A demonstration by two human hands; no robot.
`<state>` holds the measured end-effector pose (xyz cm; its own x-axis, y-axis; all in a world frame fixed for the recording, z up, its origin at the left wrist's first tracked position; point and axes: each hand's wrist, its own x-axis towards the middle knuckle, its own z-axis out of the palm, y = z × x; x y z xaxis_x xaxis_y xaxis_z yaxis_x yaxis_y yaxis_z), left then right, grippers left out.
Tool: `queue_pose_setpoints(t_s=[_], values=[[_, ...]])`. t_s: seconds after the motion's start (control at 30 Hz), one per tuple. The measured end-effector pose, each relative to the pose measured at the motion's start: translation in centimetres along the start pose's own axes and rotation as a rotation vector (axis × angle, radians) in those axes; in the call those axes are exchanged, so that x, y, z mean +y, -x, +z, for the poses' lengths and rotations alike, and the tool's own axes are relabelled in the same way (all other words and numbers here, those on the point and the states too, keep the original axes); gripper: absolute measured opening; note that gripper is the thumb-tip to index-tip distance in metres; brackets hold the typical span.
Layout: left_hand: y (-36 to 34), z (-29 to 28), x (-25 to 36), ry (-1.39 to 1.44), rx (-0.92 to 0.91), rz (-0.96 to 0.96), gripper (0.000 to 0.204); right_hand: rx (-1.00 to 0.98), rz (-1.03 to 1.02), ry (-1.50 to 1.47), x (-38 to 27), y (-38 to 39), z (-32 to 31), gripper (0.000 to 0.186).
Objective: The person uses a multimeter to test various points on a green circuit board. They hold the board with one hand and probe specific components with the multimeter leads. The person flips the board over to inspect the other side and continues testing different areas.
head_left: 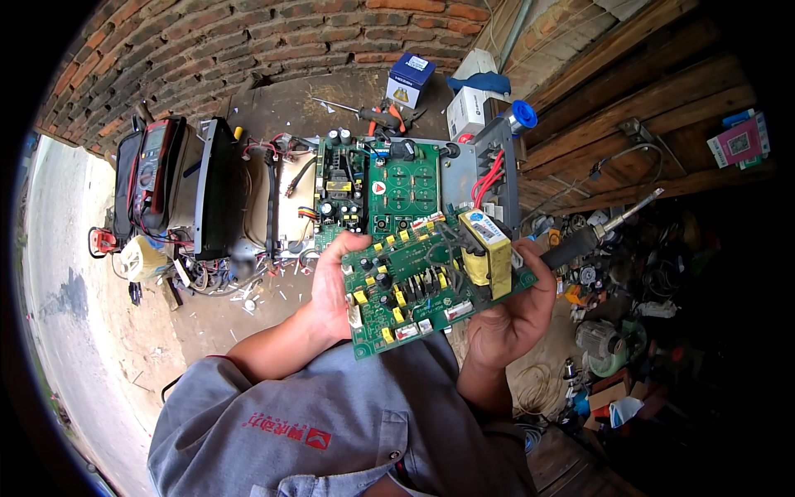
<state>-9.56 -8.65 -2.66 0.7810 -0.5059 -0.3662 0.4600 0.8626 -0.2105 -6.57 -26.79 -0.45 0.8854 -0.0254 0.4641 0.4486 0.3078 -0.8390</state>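
Note:
A green circuit board (414, 286) is held up tilted in front of my chest, over the near edge of an opened metal-cased machine (464, 186). It carries small yellow parts, black capacitors and a large yellow-wrapped transformer (489, 265) at its right end. My left hand (331, 290) grips the board's left edge, thumb along the top. My right hand (509, 327) closes around its right end from below. From behind the right fingers a black-handled tool with a metal shaft (580, 243) points up and right; it seems held in that hand too.
Other green boards (403, 178) and red wires (489, 178) sit in the machine. Left of it are a dark panel (214, 186) and a multimeter (157, 153). Pliers (387, 116), a blue box (411, 80) and a white box (468, 112) lie beyond. Clutter with a motor (598, 340) fills the right.

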Motion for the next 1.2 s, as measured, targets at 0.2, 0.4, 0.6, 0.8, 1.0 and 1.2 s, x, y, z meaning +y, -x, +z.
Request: queue_pose_setpoints(t_s=[0.2, 0.4, 0.6, 0.8, 1.0, 1.2], values=[[-0.1, -0.3, 0.0, -0.005, 0.025, -0.005, 0.062, -0.058, -0.054, 0.027, 0.0, 0.2, -0.3, 0.075], [-0.3, -0.4, 0.1, 0.028, 0.030, -0.011, 0.060, -0.045, -0.087, 0.097, 0.1, 0.6, -0.3, 0.079], [-0.5, -0.5, 0.2, -0.029, 0.073, 0.000, 0.058, -0.100, -0.124, 0.156, -0.1, 0.6, -0.4, 0.079], [-1.0, -0.5, 0.3, -0.040, 0.107, 0.010, 0.052, -0.140, -0.180, 0.226, -0.4, 0.7, -0.4, 0.081], [-1.7, -1.3, 0.5, -0.082, 0.140, -0.001, 0.049, -0.224, -0.187, 0.309, -0.9, 0.7, -0.7, 0.084], [-2.6, -2.2, 0.4, -0.152, 0.135, -0.015, 0.044, -0.262, -0.227, 0.350, -0.9, 0.6, -0.4, 0.086]])
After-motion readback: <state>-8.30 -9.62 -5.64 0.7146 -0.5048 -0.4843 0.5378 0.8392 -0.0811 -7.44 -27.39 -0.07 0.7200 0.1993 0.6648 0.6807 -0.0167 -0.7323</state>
